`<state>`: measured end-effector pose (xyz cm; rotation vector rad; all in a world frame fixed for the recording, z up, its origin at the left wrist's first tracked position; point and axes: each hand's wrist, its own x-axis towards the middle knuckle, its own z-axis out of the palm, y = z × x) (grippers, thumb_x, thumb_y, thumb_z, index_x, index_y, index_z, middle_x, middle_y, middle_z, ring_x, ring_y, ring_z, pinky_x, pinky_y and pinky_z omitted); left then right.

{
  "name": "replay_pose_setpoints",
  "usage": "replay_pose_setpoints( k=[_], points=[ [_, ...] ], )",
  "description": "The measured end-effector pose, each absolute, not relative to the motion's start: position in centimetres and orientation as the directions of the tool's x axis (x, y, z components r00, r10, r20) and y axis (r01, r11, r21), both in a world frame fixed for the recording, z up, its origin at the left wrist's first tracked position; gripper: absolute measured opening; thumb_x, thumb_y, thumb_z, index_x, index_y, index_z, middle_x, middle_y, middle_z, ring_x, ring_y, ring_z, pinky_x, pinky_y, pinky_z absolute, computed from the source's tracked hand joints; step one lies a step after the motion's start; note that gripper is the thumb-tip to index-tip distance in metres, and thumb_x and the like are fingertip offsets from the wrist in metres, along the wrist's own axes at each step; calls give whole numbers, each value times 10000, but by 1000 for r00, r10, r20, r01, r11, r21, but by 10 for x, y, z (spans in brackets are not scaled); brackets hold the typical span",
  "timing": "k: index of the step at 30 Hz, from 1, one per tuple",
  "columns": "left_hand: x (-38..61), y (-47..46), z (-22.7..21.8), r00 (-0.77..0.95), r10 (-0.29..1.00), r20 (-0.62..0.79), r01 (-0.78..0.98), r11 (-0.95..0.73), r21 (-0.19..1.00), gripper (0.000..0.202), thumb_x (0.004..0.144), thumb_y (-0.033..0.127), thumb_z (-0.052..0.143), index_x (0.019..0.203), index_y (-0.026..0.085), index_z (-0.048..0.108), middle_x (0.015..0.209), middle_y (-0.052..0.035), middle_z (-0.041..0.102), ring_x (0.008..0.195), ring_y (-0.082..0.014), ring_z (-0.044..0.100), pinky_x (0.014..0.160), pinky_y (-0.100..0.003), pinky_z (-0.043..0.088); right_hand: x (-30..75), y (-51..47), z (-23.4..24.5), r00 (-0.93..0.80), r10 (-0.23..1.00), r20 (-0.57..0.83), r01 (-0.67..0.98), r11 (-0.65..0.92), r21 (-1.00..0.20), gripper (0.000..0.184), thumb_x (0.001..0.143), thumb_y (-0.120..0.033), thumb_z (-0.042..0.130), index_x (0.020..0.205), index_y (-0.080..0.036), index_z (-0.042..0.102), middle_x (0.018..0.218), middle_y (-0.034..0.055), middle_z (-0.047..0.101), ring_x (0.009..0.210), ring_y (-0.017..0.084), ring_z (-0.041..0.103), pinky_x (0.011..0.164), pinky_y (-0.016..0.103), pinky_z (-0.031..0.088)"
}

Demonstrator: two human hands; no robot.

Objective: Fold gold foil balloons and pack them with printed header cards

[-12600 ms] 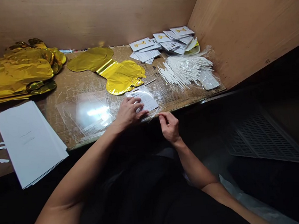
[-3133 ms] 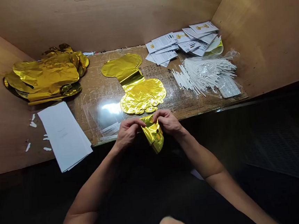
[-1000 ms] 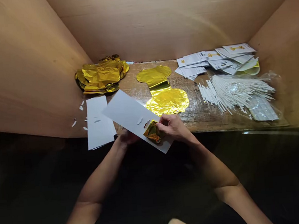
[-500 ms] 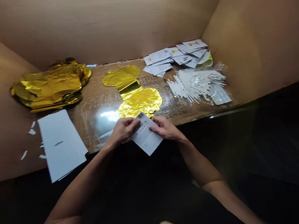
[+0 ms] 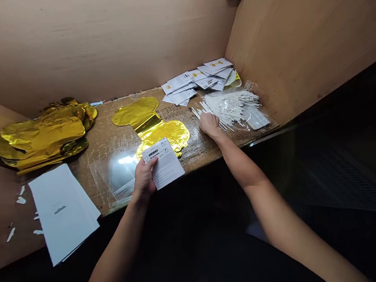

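My left hand [image 5: 144, 176] grips a white printed card [image 5: 164, 164] at its left edge, thumb on top. Dense small text and a barcode cover the card's face. Behind it, a flat gold foil balloon [image 5: 164, 134] lies on the worktop, its near end partly hidden by the card. At the right, my right hand [image 5: 209, 123] is at the near left ends of a heap of thin white sticks [image 5: 232, 104]. Its fingers are curled down and closed; their tips are hidden, so what they pinch cannot be made out.
Gold foil balloons [image 5: 44, 138] are piled at the left. White card sheets [image 5: 61, 218] overhang the front edge, near paper scraps [image 5: 21, 200]. Clear plastic sleeves [image 5: 114, 176] lie front-centre. Several printed cards [image 5: 179, 84] are heaped at the back right. Wooden walls [image 5: 100, 43] enclose the worktop.
My right hand has let go of the card and moved right to the white sticks. My left hand keeps the card, now turned more upright. The view has shifted right.
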<state>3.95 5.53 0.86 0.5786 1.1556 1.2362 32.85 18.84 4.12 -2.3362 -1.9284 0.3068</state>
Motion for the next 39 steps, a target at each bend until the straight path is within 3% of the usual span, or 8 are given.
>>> replay_pose_setpoints(
  k=[7,10,13,16,21,28,34,39],
  points=[
    [28,52,7,-138,923,-360,-460,263,848,462,696,280,843,1123,192,689,1085,-97,813,998,-313,792,908,-476,675,319,182,61,124,989,-81,941,-143,-308,275,955,-230,641,1094,-28,765,1130,306,754,1162,363,698,961,405,510],
    [27,51,5,-161,923,-348,-484,233,843,500,706,287,838,1165,193,665,1125,-101,809,1002,-306,790,915,-471,667,300,148,61,-45,990,-136,807,-44,-589,186,921,-239,604,838,-132,733,836,138,755,776,221,693,697,299,509],
    [30,48,5,-173,929,-327,-499,203,843,541,712,300,848,1203,183,652,1152,-110,804,1019,-306,787,926,-464,655,267,102,53,-354,896,-268,423,-102,-900,168,835,-283,632,697,-187,620,605,12,623,484,107,475,470,238,354],
    [34,43,5,-172,938,-302,-495,183,850,567,717,326,857,1221,171,647,1165,-120,799,1032,-313,782,929,-461,647,241,72,46,-427,849,-311,220,-235,-947,186,742,-285,677,638,-209,544,527,-37,545,429,71,382,419,218,267],
    [33,35,0,-132,945,-300,-477,205,855,561,753,374,840,1239,173,645,1184,-129,792,1058,-321,774,924,-460,639,241,67,46,-483,803,-350,209,-282,-936,236,731,-300,699,618,-214,511,493,-78,431,443,60,310,438,220,210],
    [34,31,-5,-104,945,-310,-485,224,845,552,712,380,877,1180,174,668,1111,-121,810,1012,-334,780,902,-481,643,254,70,38,-545,799,-253,210,-162,-964,397,798,-471,798,664,-190,552,602,-55,474,558,81,369,518,231,266],
    [53,15,-9,-144,965,-219,-477,126,870,503,756,402,887,1156,193,666,1098,-97,802,947,-282,768,914,-450,625,239,39,11,-410,861,-302,2,-331,-944,423,895,-629,738,988,-248,579,679,-58,573,535,119,475,525,244,418],
    [6,17,-7,-213,977,-19,48,30,998,476,870,519,814,1199,199,687,1187,-145,738,1135,-355,695,997,-483,562,229,12,4,-366,904,-220,28,-225,-974,441,998,-567,667,1305,-252,629,1234,107,749,1048,269,726,931,419,611]
  ],
)
